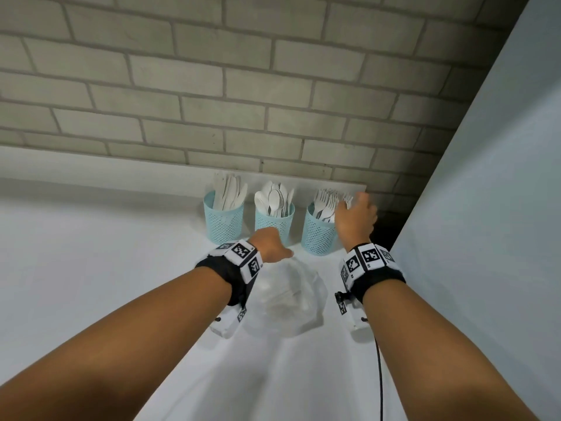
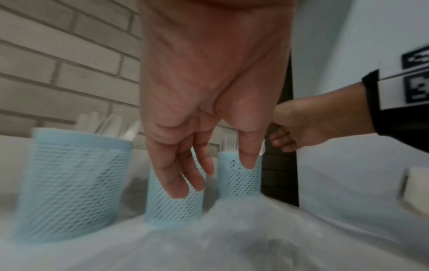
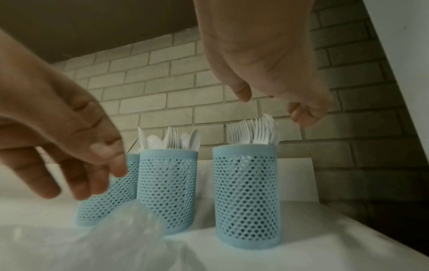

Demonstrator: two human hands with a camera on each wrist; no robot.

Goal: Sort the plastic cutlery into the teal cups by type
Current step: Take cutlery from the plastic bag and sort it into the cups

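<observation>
Three teal mesh cups stand in a row by the brick wall: the left cup (image 1: 224, 221) holds knives (image 1: 227, 189), the middle cup (image 1: 274, 223) spoons (image 1: 273, 199), the right cup (image 1: 318, 238) forks (image 1: 324, 202). My right hand (image 1: 356, 215) hovers at the tips of the forks (image 3: 255, 132), thumb apart from loosely curled fingers (image 3: 303, 116), with nothing seen in it. My left hand (image 1: 273, 246) hangs with straight fingers (image 2: 178, 176) just above a crumpled clear plastic bag (image 1: 288, 296), in front of the middle cup (image 2: 174, 207). It holds nothing.
The cups stand on a white counter (image 1: 91, 268). A brick wall (image 1: 243, 101) rises behind them. A pale panel (image 1: 485, 208) closes off the right side, with a dark gap (image 1: 387, 229) beside the fork cup. A black cable (image 1: 379, 375) hangs under my right forearm.
</observation>
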